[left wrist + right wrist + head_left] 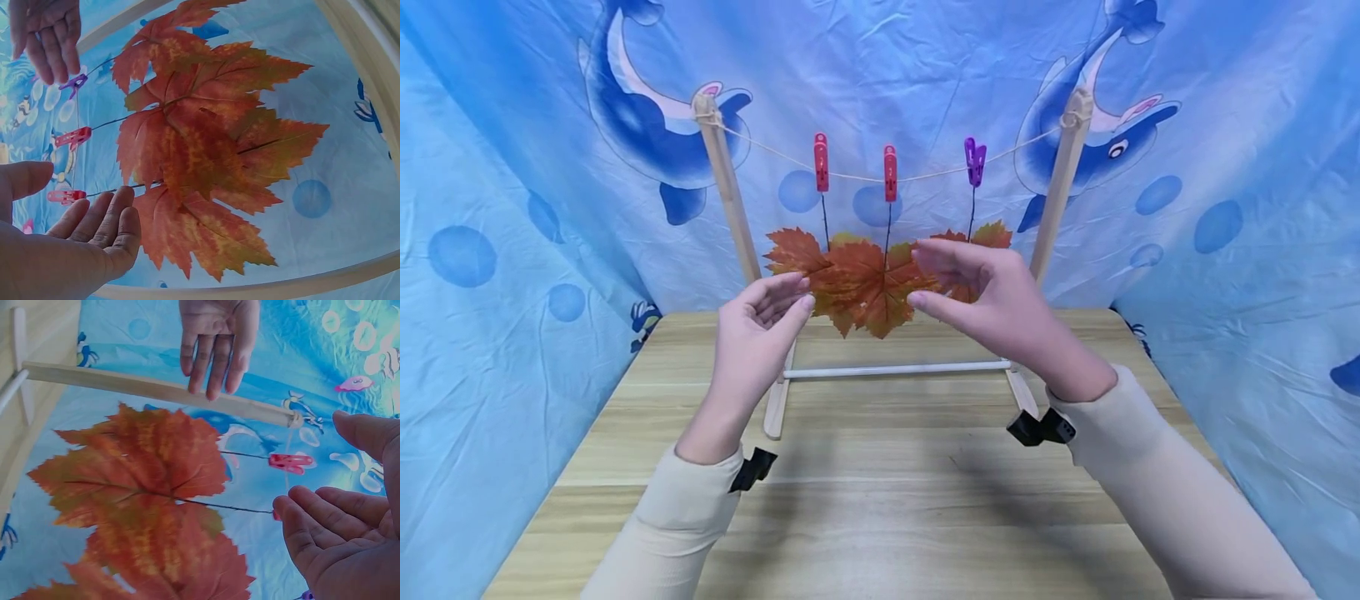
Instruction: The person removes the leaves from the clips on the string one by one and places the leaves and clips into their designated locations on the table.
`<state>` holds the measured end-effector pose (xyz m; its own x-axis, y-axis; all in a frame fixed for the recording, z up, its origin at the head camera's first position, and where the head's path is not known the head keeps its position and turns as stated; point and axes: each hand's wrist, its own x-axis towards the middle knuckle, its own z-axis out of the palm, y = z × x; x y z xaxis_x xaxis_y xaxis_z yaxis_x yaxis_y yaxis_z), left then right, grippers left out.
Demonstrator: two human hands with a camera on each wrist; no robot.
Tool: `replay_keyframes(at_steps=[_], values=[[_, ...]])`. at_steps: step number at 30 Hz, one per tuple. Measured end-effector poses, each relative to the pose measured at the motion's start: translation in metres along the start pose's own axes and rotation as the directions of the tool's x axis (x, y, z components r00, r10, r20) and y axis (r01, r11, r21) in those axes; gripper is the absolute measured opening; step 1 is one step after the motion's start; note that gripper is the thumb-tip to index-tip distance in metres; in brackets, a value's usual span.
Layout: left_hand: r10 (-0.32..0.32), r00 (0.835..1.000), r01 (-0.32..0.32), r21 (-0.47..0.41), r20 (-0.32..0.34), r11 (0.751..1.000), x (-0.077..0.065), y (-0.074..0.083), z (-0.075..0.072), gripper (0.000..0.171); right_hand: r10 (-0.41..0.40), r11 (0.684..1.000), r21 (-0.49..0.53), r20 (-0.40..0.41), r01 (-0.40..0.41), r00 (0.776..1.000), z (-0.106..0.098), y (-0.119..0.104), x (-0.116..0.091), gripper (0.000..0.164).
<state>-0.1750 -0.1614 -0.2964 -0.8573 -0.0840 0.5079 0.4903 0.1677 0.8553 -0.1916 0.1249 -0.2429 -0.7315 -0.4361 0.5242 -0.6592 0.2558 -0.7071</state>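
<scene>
Three orange-red maple leaves hang by dark stems from clothespins on a string [853,177]. A red clothespin [822,162] holds the left leaf [792,248], a second red clothespin [891,173] the middle leaf [868,287], and a purple clothespin [975,162] the right leaf [997,236]. My left hand [754,333], fingers relaxed, is in front of the left leaf; contact cannot be told. In front of the right leaf, partly hiding it, my right hand [992,293] has loosely bent fingers. Both wrist views show nothing between fingers and thumb of either hand [100,237] [350,531].
The string runs between a left wooden post [727,187] and a right wooden post [1060,183]. A white rod [895,369] joins the stand's feet low down, on a wooden table [880,517]. Blue dolphin-print cloth [880,75] surrounds the back and sides.
</scene>
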Motion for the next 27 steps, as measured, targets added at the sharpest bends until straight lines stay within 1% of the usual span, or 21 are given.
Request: replay_keyframes(at_steps=[6,10,14,17,24,27], values=[[0.047,0.998,-0.046,0.019,-0.029,0.999,0.016,0.009,0.004,0.032,-0.031,0.999,0.026,-0.011,0.031,0.999,-0.004,-0.012,0.021,0.052],[0.078,0.995,-0.075,0.038,-0.063,0.996,0.029,0.014,0.005,0.030,-0.042,0.999,0.011,-0.024,0.042,0.999,-0.005,-0.021,0.040,0.050],[0.089,0.993,-0.084,0.057,-0.083,0.995,0.042,0.017,0.005,0.030,-0.036,0.998,-0.048,-0.037,0.035,0.999,-0.007,-0.031,0.059,0.044],[0.096,0.991,-0.091,0.062,-0.097,0.994,0.049,0.020,0.005,0.031,-0.030,0.997,-0.072,-0.024,0.028,0.999,-0.010,-0.038,0.071,0.043],[0.120,0.987,-0.113,0.075,-0.104,0.991,0.062,0.023,0.007,0.031,-0.049,0.992,-0.116,0.004,0.050,0.999,-0.019,-0.054,0.094,0.045],[0.134,0.985,-0.121,0.116,-0.110,0.986,0.069,0.025,0.007,0.032,-0.040,0.991,-0.127,0.013,0.041,0.999,-0.020,-0.060,0.103,0.046]])
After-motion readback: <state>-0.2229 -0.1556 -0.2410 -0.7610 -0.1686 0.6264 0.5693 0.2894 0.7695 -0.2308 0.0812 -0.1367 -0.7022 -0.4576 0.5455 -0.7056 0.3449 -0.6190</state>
